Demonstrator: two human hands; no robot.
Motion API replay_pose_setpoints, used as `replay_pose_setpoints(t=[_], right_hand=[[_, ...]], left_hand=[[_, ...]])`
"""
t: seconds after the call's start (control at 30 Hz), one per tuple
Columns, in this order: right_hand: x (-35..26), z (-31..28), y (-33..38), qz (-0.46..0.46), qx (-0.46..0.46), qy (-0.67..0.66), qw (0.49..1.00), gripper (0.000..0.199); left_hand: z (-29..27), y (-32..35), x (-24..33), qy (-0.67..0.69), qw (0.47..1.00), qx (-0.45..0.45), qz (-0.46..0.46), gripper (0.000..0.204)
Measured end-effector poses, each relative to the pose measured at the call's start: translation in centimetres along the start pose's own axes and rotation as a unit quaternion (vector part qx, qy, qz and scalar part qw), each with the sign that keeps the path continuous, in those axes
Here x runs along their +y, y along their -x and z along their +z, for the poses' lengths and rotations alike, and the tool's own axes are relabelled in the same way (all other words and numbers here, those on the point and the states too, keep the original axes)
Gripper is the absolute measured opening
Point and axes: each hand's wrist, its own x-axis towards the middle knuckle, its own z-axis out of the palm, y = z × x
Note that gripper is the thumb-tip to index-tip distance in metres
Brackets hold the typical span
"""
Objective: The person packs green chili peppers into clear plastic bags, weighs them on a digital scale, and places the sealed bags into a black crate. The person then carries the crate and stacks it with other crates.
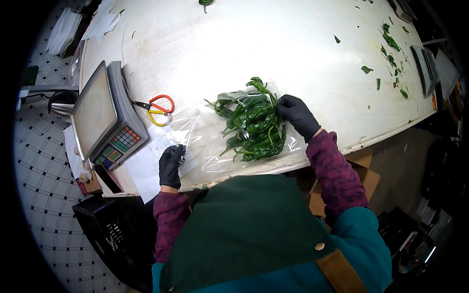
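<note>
A clear plastic bag (207, 141) filled with long green peppers (256, 119) lies flat on the table near its front edge. The peppers are bunched at the bag's right end, and the left part is flat film. My right hand (297, 115), black-gloved, is closed on the bag's right edge beside the peppers. At the other end, my left hand (171, 165), in a black glove too, pinches the loose film. Scissors (159, 110) with one red and one yellow handle lie beyond my left hand, next to the scale.
A grey weighing scale (110, 115) with a keypad stands at the left edge, a dark phone-like object (107, 178) before it. White paper (146, 168) lies under the bag's left end. Leaf scraps (391, 44) are scattered at the right, near another scale-like device (424, 71).
</note>
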Motion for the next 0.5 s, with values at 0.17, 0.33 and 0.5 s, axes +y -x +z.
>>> replay_pose_setpoints(t=[0.17,0.33,0.5], right_hand=[[-3.2,2.2,1.5,-0.119,0.067,0.057,0.989,0.012],[-3.6,2.4,2.8,-0.05,0.001,-0.123,0.991,0.01],[-1.7,0.7,3.3,0.012,0.03,0.035,0.999,0.009]], left_hand=[[-0.6,-0.2,0.3,0.045,0.998,0.006,0.035,0.009],[0.4,-0.4,1.7,0.026,0.997,0.04,0.057,0.01],[0.3,-1.1,0.8,0.009,0.995,0.074,0.064,0.006]])
